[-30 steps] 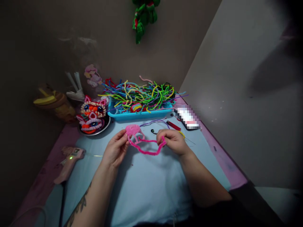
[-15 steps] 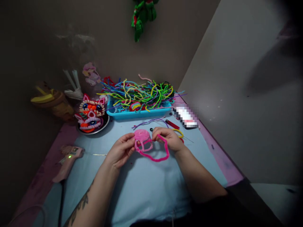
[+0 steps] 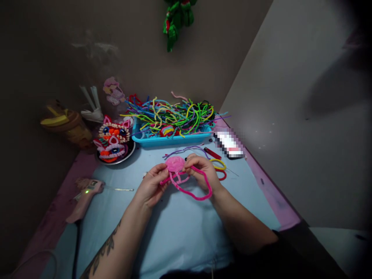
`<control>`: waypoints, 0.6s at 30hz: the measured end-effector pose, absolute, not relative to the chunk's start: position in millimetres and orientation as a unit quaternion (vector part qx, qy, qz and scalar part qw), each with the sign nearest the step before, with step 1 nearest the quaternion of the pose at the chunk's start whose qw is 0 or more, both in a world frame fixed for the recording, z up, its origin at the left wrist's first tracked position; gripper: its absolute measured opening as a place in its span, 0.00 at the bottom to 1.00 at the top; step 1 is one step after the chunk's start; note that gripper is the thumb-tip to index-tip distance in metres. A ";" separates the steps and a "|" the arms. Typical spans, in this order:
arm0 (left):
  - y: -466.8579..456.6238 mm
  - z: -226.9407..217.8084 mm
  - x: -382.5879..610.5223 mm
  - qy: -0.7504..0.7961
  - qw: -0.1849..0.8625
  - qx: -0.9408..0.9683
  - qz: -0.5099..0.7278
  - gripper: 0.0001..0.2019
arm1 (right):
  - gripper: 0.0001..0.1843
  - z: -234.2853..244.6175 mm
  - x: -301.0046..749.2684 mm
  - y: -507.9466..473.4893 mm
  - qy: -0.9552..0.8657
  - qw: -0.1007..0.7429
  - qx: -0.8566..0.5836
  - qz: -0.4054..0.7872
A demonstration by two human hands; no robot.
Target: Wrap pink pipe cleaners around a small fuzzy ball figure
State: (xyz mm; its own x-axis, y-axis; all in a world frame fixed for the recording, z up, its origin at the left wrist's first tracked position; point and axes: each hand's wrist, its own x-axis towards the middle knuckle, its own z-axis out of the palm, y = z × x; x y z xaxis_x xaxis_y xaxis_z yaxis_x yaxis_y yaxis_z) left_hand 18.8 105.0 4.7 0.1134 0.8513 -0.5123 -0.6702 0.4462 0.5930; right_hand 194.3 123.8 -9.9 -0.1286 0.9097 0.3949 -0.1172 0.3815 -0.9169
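Between my hands is a light pink pipe-cleaner piece (image 3: 175,164), a flat rounded pad with thin loops hanging below it. My left hand (image 3: 151,183) pinches its left edge between thumb and fingers. A hot pink pipe cleaner (image 3: 200,198) passes through or behind the loops and bends round in a wide curve to the right. My right hand (image 3: 202,170) is closed on its upper end, close to the pad's right edge. Whether the right fingertips also touch the pad, I cannot tell.
A blue tray (image 3: 171,140) heaped with coloured pipe cleaners stands at the back. Lion-head crafts (image 3: 114,133) sit in a round dish at left, above a pink glue gun (image 3: 87,197). Scissors (image 3: 222,175), a red lighter (image 3: 212,153) and a blurred phone (image 3: 229,144) lie at right.
The hot pink pipe cleaner's left part now sticks out beside my left fingers, and its curve sits slightly lower and further right. The pad is tilted flatter. More of the scissors shows.
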 end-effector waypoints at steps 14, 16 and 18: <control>115.3 1.7 14.8 0.437 0.569 0.111 0.688 0.11 | 0.20 -16.8 194.2 121.5 -0.616 0.589 -0.482 0.202; 112.3 -2.4 17.7 0.449 0.525 0.162 0.704 0.10 | 0.13 -13.2 186.9 112.2 -0.645 0.597 -0.457 0.134; 106.7 -6.2 23.0 0.476 0.481 0.224 0.702 0.09 | 0.17 -9.8 176.6 101.9 -0.720 0.546 -0.402 0.145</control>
